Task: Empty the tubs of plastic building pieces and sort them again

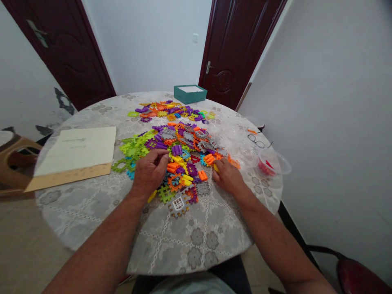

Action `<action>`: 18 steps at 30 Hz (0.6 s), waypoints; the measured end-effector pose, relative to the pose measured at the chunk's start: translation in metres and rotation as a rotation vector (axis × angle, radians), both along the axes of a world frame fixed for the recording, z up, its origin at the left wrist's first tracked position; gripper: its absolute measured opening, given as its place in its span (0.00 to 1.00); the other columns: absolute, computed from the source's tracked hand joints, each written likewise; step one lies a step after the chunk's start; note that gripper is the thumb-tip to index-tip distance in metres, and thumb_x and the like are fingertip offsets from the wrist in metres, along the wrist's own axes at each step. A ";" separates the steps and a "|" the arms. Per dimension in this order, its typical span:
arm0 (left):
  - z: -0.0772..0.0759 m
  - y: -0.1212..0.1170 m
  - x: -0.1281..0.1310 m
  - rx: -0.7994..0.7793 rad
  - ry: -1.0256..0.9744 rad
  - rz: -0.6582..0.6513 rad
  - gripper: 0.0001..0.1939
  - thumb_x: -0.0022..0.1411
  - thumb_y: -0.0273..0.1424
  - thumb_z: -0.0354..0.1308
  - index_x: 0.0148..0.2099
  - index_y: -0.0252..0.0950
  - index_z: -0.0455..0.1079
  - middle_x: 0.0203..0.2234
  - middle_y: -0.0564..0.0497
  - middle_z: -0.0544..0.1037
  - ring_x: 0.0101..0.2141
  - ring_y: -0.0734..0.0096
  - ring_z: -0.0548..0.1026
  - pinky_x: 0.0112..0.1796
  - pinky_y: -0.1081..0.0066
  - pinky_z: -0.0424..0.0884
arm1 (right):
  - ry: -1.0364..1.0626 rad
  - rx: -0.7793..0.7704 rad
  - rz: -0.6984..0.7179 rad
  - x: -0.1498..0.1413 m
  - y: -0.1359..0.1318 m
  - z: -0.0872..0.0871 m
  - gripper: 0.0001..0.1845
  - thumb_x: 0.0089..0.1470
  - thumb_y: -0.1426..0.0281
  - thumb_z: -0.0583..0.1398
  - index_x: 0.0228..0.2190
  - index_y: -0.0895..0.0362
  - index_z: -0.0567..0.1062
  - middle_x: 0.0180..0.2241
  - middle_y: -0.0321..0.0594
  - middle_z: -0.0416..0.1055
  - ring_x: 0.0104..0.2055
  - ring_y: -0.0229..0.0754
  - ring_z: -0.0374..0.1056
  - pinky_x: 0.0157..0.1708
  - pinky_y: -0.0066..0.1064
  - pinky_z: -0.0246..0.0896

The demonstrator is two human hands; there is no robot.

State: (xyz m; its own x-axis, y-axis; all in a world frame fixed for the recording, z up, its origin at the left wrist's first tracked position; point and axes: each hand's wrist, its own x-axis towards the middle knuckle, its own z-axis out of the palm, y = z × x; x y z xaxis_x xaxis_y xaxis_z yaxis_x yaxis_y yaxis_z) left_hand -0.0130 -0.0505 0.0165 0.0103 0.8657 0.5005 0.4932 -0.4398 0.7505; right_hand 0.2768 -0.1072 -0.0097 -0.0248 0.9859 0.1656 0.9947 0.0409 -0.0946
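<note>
A heap of plastic building pieces [191, 143] in purple, orange, grey, green and yellow covers the middle of the table. My left hand [150, 169] rests at the heap's left front side, beside the lime-green pieces [134, 145]. Its fingers are curled towards the thumb, and whatever they hold is hidden. On the right side, my right hand [227, 174] pinches a small yellow plastic building piece [216, 168]. Between the hands lie an orange ribbed piece [173, 168] and a purple one [177, 150]. A grey toothed piece with a white window [178, 203] lies nearest me.
Behind the heap lies a second spread of pieces [162, 110], with a green box [190, 94] beyond it. Clear plastic bowls [245, 155], a bowl of red pieces [280, 162] and glasses [257, 141] stand right. A paper folder [81, 149] lies left on the round table [183, 245].
</note>
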 end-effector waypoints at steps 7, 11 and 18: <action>0.000 -0.001 0.000 0.013 0.028 0.004 0.11 0.65 0.35 0.58 0.45 0.38 0.80 0.33 0.53 0.83 0.29 0.70 0.77 0.36 0.70 0.73 | 0.527 0.221 0.082 0.007 0.005 -0.005 0.19 0.65 0.68 0.49 0.45 0.55 0.79 0.40 0.43 0.78 0.42 0.46 0.73 0.44 0.35 0.67; 0.001 0.001 -0.003 0.003 0.001 0.031 0.12 0.65 0.34 0.58 0.45 0.38 0.80 0.32 0.53 0.84 0.30 0.69 0.78 0.37 0.70 0.73 | 0.674 0.090 0.112 0.002 0.006 -0.011 0.19 0.68 0.56 0.53 0.36 0.55 0.77 0.30 0.36 0.74 0.34 0.42 0.69 0.35 0.31 0.61; 0.000 0.003 -0.004 0.011 0.019 0.034 0.12 0.65 0.35 0.58 0.44 0.37 0.81 0.32 0.52 0.83 0.29 0.69 0.77 0.37 0.70 0.73 | 0.836 -0.018 0.075 0.005 0.010 -0.018 0.19 0.66 0.52 0.56 0.36 0.55 0.75 0.29 0.34 0.70 0.31 0.40 0.67 0.31 0.29 0.60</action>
State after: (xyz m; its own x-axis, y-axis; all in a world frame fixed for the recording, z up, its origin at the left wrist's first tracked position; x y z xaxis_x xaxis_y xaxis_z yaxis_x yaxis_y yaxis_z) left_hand -0.0173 -0.0474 0.0164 -0.0094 0.8601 0.5101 0.5219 -0.4309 0.7362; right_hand 0.2821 -0.0972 -0.0278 0.0335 0.9891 0.1432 0.5916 0.0959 -0.8005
